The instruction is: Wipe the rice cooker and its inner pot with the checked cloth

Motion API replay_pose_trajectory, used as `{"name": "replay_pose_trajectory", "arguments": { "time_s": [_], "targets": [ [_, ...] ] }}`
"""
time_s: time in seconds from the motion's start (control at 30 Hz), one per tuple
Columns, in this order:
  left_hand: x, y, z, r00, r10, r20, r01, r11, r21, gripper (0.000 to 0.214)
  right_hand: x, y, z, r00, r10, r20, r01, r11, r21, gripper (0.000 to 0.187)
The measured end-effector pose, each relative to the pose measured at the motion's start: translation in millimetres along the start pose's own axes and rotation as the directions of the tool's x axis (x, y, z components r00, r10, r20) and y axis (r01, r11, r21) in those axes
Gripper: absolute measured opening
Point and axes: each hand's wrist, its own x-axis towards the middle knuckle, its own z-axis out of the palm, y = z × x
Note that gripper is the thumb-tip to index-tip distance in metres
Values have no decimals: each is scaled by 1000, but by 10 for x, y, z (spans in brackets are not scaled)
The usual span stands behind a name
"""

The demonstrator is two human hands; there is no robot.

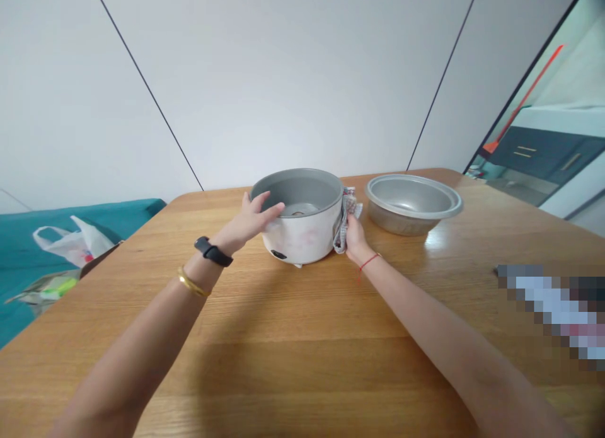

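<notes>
A white rice cooker body (302, 235) with a grey inner wall stands on the wooden table (293, 343), lid off. My left hand (250, 222) rests on its left rim, fingers spread, thumb over the edge. My right hand (354, 235) grips a checked cloth (344, 219) and presses it against the cooker's right side. A black band and a gold bangle are on my left wrist, a red thread on my right.
A metal inner pot (412, 203) sits to the right of the cooker. At the table's right edge lies a blurred-out item (555, 312). Left of the table, a teal surface carries a white plastic bag (70, 242). White wall panels stand behind.
</notes>
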Motion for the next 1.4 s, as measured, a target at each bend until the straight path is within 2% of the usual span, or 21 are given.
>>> {"name": "replay_pose_trajectory", "arguments": {
  "time_s": [0.07, 0.13, 0.17, 0.23, 0.3, 0.37, 0.43, 0.53, 0.6, 0.7, 0.8, 0.9, 0.97, 1.07, 1.13, 1.17, 1.2, 1.27, 1.33, 1.4],
  "targets": [
    [-184, 32, -143, 987, 51, 152, -89, 964, 251, 85, -156, 52, -93, 999, 32, 19, -32, 999, 2, 52],
    [-271, 26, -290, 955, 159, 251, -262, 847, 462, 89, -419, 76, -184, 998, 43, 36, -43, 999, -2, 50],
    [-276, 14, -345, 930, 234, 283, -354, 776, 522, 81, -565, 74, -213, 998, 41, 48, -40, 999, -5, 50],
    [-235, -1, -380, 875, 349, 337, -484, 657, 578, 53, -847, 50, -223, 996, -11, 91, 15, 999, -47, 54],
    [-180, 35, -291, 832, 381, 403, -554, 598, 579, 32, -1075, 19, -178, 978, -138, 156, 164, 972, -169, 59],
    [-160, 140, -87, 812, 354, 464, -579, 589, 564, 31, -1232, 4, -112, 932, -290, 218, 351, 872, -340, 63],
    [-174, 292, 173, 810, 318, 493, -572, 613, 545, 36, -1319, 10, -64, 885, -387, 260, 466, 743, -480, 65],
    [-184, 522, 489, 844, 329, 423, -524, 672, 523, 41, -1327, 10, -49, 845, -458, 276, 526, 620, -582, 67],
    [-155, 647, 571, 872, 368, 323, -488, 704, 516, 41, -1254, -64, -52, 810, -530, 253, 560, 570, -601, 68],
    [-99, 799, 515, 904, 384, 189, -421, 717, 555, 39, -1075, -375, -22, 734, -643, 219, 608, 477, -635, 66],
    [-78, 913, 376, 940, 341, 11, -286, 771, 569, 39, -964, -866, 82, 701, -664, 261, 608, 364, -706, 57],
    [-99, 961, 259, 941, 274, -199, -182, 905, 386, 43, -1068, -1262, 253, 648, -678, 347, 642, 242, -727, 53],
    [-131, 955, 196, 930, 204, -307, -176, 978, 116, 43, -1221, -1322, 367, 575, -698, 427, 696, 143, -704, 54],
    [-216, 909, 104, 910, 90, -404, -200, 950, -240, 38, -1384, -1051, 456, 418, -739, 529, 775, -14, -632, 53],
    [-299, 862, 49, 898, 60, -437, -257, 876, -409, 33, -1371, -731, 442, 314, -790, 527, 797, -82, -598, 51],
    [-346, 834, 26, 891, 56, -451, -298, 822, -486, 31, -1333, -572, 420, 284, -810, 513, 803, -91, -588, 47],
    [-396, 805, 10, 884, 48, -466, -340, 751, -567, 29, -1285, -431, 394, 278, -820, 501, 811, -79, -579, 41],
    [-497, 745, -5, 875, 22, -484, -393, 616, -683, 30, -1192, -235, 354, 314, -803, 507, 836, -19, -548, 32],
    [-590, 692, 2, 885, -21, -465, -376, 556, -741, 30, -1153, -169, 349, 351, -768, 535, 865, 48, -499, 34],
    [-667, 650, 22, 908, -62, -415, -326, 519, -790, 29, -1187, -215, 385, 357, -773, 524, 881, 93, -464, 39]
  ]
}}
